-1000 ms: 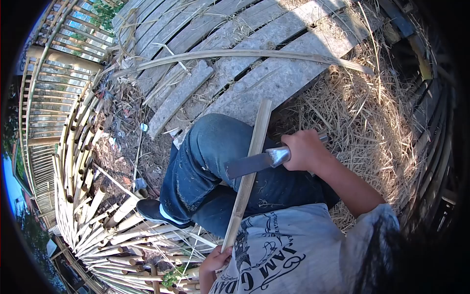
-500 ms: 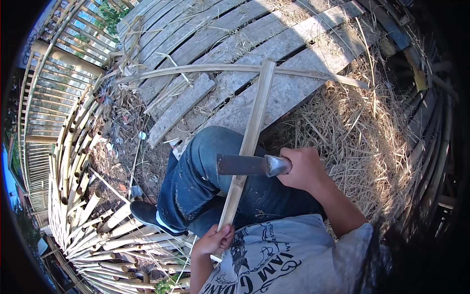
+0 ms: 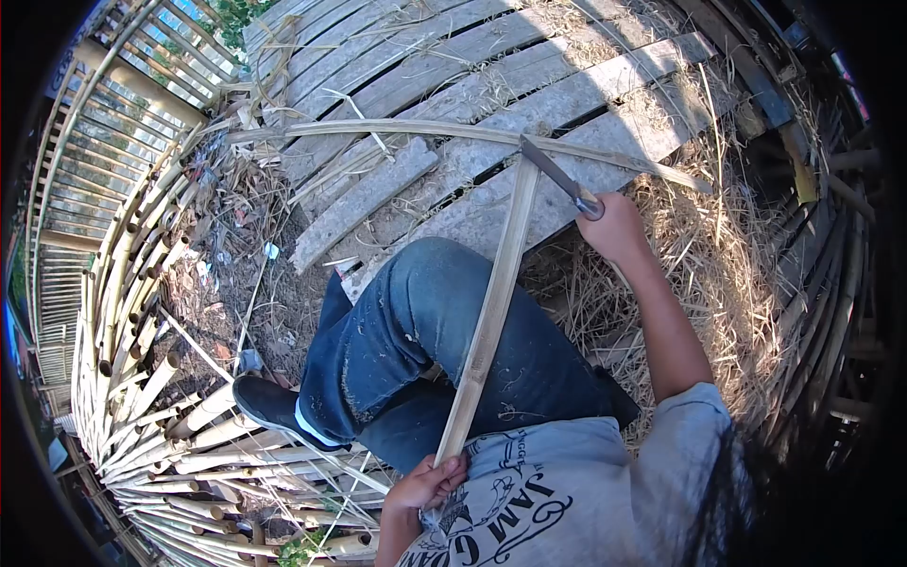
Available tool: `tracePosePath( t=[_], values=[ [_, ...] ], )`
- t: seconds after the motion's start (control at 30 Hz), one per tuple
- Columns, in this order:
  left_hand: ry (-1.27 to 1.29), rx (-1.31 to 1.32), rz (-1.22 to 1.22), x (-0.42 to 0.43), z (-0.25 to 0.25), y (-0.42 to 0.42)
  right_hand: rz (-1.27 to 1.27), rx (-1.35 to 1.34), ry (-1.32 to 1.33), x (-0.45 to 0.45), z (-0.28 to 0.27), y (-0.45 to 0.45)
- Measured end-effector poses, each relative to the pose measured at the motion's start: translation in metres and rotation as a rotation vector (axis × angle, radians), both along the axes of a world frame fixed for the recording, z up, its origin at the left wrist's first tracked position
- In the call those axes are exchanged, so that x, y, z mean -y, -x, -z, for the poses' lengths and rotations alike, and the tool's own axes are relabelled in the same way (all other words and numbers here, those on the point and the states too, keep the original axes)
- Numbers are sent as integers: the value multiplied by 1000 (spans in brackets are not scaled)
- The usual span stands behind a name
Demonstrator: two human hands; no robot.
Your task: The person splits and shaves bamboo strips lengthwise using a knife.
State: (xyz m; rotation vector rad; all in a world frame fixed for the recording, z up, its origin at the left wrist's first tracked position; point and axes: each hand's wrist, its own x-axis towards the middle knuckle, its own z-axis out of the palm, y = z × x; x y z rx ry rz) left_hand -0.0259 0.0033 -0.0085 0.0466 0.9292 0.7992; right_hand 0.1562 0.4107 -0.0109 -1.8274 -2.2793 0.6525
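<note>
A split bamboo strip slants up across the jeans-clad thigh. Its lower end is pinched in my left hand, close to the shirt. My right hand is wrapped round the handle of a large knife, whose blade lies at the strip's far end, over the wooden planks. Whether the edge has entered the bamboo cannot be made out. Another long bamboo strip lies across the planks, just behind the blade.
Wooden slats form a platform ahead, with a short loose board on it. Straw and shavings cover the ground at the right. Many bamboo poles lie at the lower left, below a bamboo fence.
The knife has moved from across the middle of the strip, over the thigh, up to its far end. My right arm has stretched forward. My left hand still holds the near end.
</note>
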Motion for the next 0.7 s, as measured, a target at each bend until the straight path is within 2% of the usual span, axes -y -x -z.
tracePosePath(
  t=[0.07,0.17,0.23,0.3,0.37,0.43,0.5,0.53,0.6,0.67,0.7],
  values=[
    [-63,28,-32,19,7,7,65,-3,27,1,-20,6],
    [-79,37,-8,15,8,12,-358,-141,34,49,-27,7],
    [-86,21,-17,-4,11,8,-595,-46,131,86,-16,12],
    [-107,306,-27,-15,26,9,-556,-43,145,86,-10,15],
    [-87,224,76,-33,2,10,-610,15,11,65,-6,17],
    [-60,25,42,-42,-9,3,-657,64,26,51,-1,21],
    [-30,-67,-11,-35,-7,-9,-693,51,0,45,2,25],
    [18,-157,-66,-29,-5,-15,-680,-37,-25,42,9,24],
    [-38,-94,-79,-19,-4,-14,-454,-104,-94,25,26,16],
    [-73,-40,-70,9,0,-9,25,-187,-18,-12,26,-3],
    [-78,30,-76,35,9,-6,230,-329,31,-36,28,-23]
  ],
)
